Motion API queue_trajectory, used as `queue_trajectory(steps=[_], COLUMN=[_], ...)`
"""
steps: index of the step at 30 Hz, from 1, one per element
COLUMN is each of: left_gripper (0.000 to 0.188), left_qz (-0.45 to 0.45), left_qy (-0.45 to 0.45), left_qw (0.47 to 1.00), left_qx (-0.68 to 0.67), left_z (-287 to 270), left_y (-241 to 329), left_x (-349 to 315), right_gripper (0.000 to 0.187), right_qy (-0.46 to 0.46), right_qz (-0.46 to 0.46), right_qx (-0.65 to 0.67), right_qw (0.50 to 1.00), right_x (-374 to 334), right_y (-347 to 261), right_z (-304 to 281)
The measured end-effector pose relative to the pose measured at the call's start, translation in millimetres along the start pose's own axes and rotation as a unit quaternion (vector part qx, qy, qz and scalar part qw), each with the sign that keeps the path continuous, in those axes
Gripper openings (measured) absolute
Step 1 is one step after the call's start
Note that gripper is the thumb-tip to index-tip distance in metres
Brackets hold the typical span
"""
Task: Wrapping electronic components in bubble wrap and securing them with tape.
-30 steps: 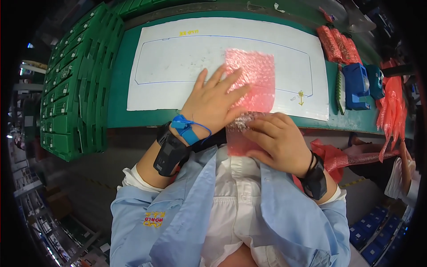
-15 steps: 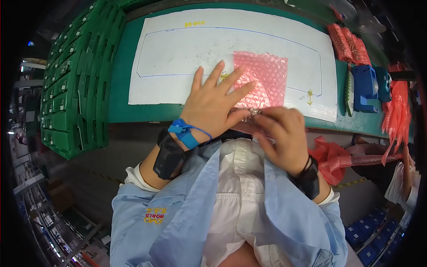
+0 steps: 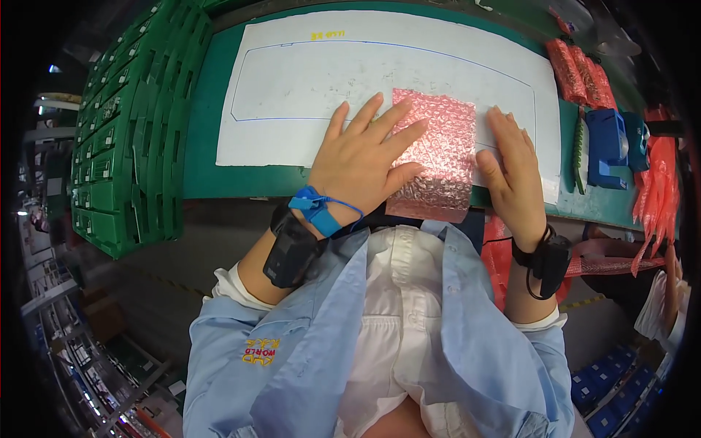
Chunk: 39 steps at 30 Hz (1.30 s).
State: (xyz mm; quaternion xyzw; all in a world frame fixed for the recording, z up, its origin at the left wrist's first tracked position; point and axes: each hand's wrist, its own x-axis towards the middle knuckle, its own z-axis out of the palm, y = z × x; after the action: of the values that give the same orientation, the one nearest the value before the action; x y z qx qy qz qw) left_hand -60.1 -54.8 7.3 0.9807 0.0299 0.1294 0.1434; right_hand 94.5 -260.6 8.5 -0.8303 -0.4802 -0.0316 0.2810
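Observation:
A pink bubble-wrap sheet or bag (image 3: 438,142) lies on the white board (image 3: 292,80), its near end hanging past the bench's front edge. My left hand (image 3: 361,153) rests flat over its left side, fingers spread and pointing away from me. Right of the bubble wrap, my right hand (image 3: 515,164) is stretched out with the thumb apart, holding nothing. A blue strap with a cord circles my left wrist, and both wrists carry black devices.
Stacked green crates (image 3: 128,131) stand at the left. Pink bubble-wrapped packs (image 3: 577,73) and a blue tape dispenser (image 3: 606,146) sit at the right of the green bench (image 3: 201,164). Red plastic bags (image 3: 655,182) hang at the right edge, near another person's arm.
My right hand has let go of the bubble wrap's near end and moved right. That end now lies unfolded toward me. My left hand stays on the wrap.

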Motion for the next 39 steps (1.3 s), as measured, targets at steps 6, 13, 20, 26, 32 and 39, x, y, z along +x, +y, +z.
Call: queue_trajectory(steps=[6, 13, 20, 26, 32, 39], left_gripper=[0.046, 0.037, 0.034, 0.033, 0.028, 0.013], left_qz=[0.012, -0.075, -0.192, -0.387, -0.439, -0.27], left_qy=[0.044, 0.231, 0.37, 0.25, 0.182, 0.296], left_qw=[0.999, 0.964, 0.853, 0.85, 0.843, 0.86], left_qx=[0.008, -0.108, 0.313, 0.257, 0.252, 0.317], left_z=[0.7, -43.5, -177.2, -213.8, -219.9, -203.4], left_y=[-3.3, -29.6, -103.3, -133.6, -129.6, -90.0], left_x=[3.0, -24.3, -92.8, -140.9, -126.1, -98.0], right_gripper=[0.06, 0.058, 0.057, 0.057, 0.056, 0.056], right_qy=[-0.025, -0.082, -0.085, -0.079, -0.074, -0.076], right_qz=[-0.069, -0.089, -0.069, -0.074, -0.077, -0.07], right_qx=[-0.03, -0.021, -0.043, -0.043, -0.05, -0.059], right_qw=[0.997, 0.992, 0.993, 0.993, 0.993, 0.993], right_x=[15.0, 14.8, 12.5, 14.9, 12.3, 9.1], right_y=[-39.8, -43.5, -49.8, -48.3, -48.2, -42.9], right_z=[2.4, 13.1, 12.7, 15.0, 15.3, 14.0])
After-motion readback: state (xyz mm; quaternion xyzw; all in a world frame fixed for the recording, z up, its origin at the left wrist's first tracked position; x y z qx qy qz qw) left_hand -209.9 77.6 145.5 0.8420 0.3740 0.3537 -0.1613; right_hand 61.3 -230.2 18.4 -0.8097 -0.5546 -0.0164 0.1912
